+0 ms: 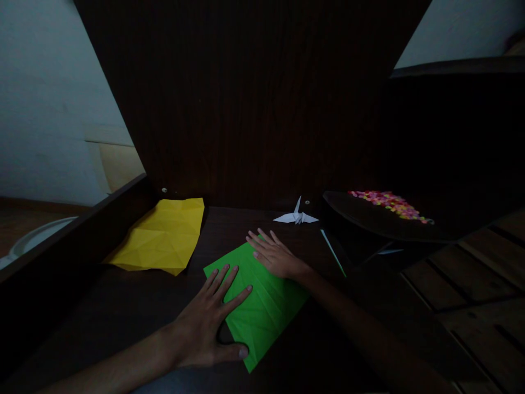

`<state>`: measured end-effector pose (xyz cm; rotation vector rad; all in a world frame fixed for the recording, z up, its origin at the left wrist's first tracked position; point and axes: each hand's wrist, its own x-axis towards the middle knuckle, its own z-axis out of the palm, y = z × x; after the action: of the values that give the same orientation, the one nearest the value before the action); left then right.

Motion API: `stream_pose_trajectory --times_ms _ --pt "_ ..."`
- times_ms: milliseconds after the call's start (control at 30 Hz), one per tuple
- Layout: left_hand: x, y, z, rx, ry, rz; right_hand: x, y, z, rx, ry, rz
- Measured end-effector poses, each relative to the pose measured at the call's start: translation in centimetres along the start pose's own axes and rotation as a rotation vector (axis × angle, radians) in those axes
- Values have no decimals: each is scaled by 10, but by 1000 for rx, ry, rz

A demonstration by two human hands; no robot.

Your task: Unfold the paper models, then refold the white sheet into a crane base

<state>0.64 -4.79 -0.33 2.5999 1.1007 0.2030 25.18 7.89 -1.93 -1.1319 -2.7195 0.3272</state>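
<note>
Left hand [209, 323] nearest me, fingers spread flat on near corner of green paper [262, 306]. Right hand [275, 256] flat on far corner, fingers spread. Paper lies slanted between both hands on dark table [123, 306]; I see nothing gripped.

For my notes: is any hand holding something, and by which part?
Nothing is gripped. Left hand and right hand press flat on the green paper.

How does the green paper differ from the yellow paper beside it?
The green paper lies flat under both hands, left hand and right hand; the yellow paper lies untouched, farther back. Green looks smooth with faint lines; yellow looks heavily creased. Both are coloured sheets on the dark table.
</note>
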Motion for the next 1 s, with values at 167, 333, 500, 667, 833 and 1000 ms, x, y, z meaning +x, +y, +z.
stream_pose_trajectory --times_ms 167,333,500,667,833,1000 --pt "-9 -2 -11 1 -20 23 1 1 2 -28 13 107" --pt "13 -11 -21 27 144 -123 -1 -4 -13 -39 -6 97" --pt "46 -27 -34 5 135 -165 -1 -8 -40 -7 -59 55" --pt "70 -34 -39 -44 60 -171 4 -6 -50 29 -90 47" --pt "90 -37 -41 -106 2 -186 6 -4 -50 100 -110 70" --pt "102 -41 -45 -146 -47 -200 4 -6 -52 150 -38 105"
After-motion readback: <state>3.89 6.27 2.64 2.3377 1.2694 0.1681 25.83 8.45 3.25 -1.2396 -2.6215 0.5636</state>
